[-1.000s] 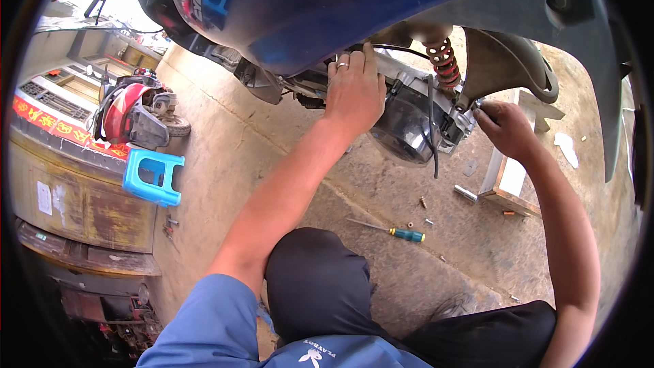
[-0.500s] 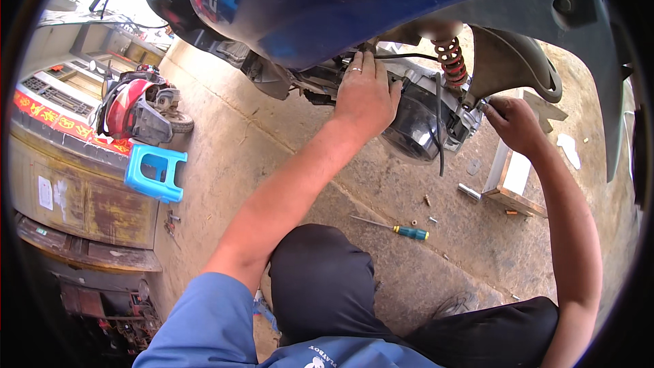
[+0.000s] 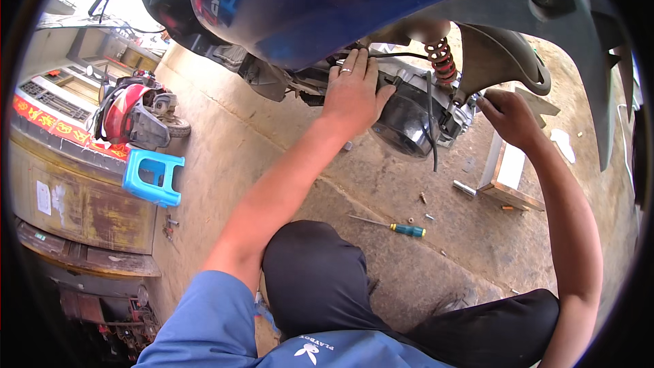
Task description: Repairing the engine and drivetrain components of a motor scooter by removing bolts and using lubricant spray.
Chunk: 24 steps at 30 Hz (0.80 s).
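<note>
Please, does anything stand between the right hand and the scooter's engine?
Nothing visible does. The right hand has its fingers at the engine's metal end; contact is unclear. The black hose hangs left of that end, not between.

Floor (image 3: 231,136): stained tan concrete | Left: worn yellow-brown wooden cabinet (image 3: 102,211), red strip (image 3: 54,120) with yellow markings above | Near cabinet: blue plastic stool (image 3: 150,193) | Light: bright daylight (image 3: 129,0), upper left
</note>
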{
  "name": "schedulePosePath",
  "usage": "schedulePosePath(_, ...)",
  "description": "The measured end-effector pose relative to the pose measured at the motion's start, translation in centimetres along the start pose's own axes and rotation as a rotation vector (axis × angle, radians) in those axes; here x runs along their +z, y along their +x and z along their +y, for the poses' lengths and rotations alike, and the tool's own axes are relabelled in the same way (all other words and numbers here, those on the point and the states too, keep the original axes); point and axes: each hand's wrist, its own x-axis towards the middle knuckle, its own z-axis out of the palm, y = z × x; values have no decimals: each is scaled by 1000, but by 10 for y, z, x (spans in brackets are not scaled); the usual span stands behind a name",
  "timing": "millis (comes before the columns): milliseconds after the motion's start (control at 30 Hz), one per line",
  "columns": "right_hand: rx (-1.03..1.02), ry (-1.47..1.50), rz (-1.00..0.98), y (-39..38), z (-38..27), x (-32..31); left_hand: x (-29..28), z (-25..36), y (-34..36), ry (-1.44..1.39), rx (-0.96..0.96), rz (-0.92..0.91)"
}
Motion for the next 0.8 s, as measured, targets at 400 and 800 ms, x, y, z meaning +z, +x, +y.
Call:
schedulePosePath(400, 89, 38, -36, -5, 6, 8, -22, 21, -4, -177, 174, 207)
schedulePosePath(800, 6, -21, 27, 9, 6, 17, -14, 9, -25, -239, 49, 81)
